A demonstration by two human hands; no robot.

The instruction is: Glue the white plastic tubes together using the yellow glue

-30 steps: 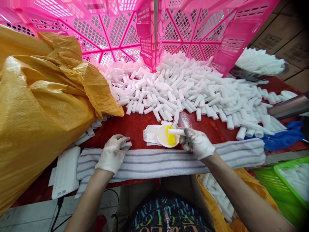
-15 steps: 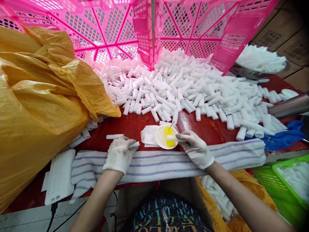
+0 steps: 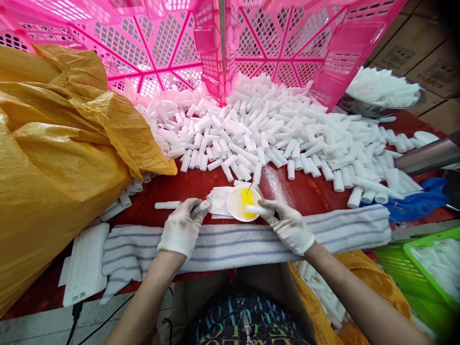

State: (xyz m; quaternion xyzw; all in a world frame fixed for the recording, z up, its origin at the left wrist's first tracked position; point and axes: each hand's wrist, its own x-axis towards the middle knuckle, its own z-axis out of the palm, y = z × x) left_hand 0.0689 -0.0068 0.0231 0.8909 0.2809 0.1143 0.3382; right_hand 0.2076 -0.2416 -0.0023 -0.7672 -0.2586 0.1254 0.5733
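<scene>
My left hand (image 3: 182, 227), in a white glove, pinches a short white tube (image 3: 200, 208) whose open end points right. Just left of it another white tube (image 3: 167, 205) lies on the red table. My gloved right hand (image 3: 287, 224) is closed on a slim white tube (image 3: 256, 210), its free end over a yellow block (image 3: 247, 201) in a small round white dish (image 3: 234, 203). Whether that end touches the block I cannot tell. A thin stick (image 3: 250, 186) stands up from the block. White folded paper (image 3: 217, 201) lies beneath the dish.
A large heap of white tubes (image 3: 251, 129) covers the back, against pink baskets (image 3: 168, 43). A yellow sack (image 3: 64, 158) bulges at left. A striped towel (image 3: 244, 244) lines the front edge. At right are a metal cylinder (image 3: 427, 155), a blue cloth (image 3: 413, 203) and a green basket (image 3: 398, 263).
My left hand has lifted its tube slightly and turned it so the open end shows. My right hand still holds its tube over the dish. The whole view has shifted a little.
</scene>
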